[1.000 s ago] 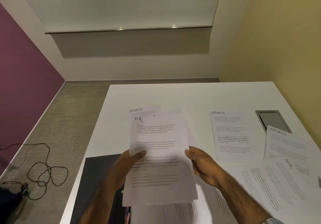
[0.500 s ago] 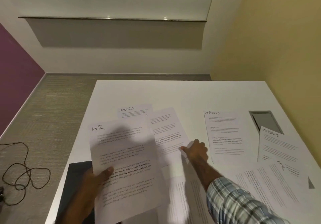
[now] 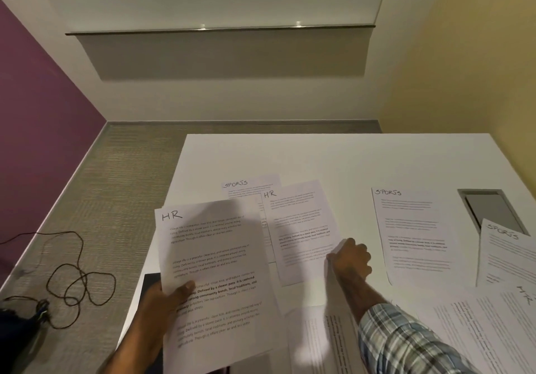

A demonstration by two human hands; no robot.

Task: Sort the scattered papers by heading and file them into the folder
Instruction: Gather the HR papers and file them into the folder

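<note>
My left hand holds a sheet headed HR above the table's left side, thumb on top of the page. My right hand pinches the lower right corner of a second HR sheet lying on the white table, its corner lifted slightly. Under that sheet's upper left peeks a SPORTS sheet. Two more SPORTS sheets lie to the right. Another HR sheet lies skewed at the lower right. A dark folder shows under the held page.
A grey cable hatch is set into the table at the right. More printed pages lie near my right forearm. On the carpet to the left lies a coiled cable. A yellow wall borders the table's right side.
My right hand let go of the held HR sheet and reached forward to the HR sheet on the table. My left hand carried the held sheet to the left.
</note>
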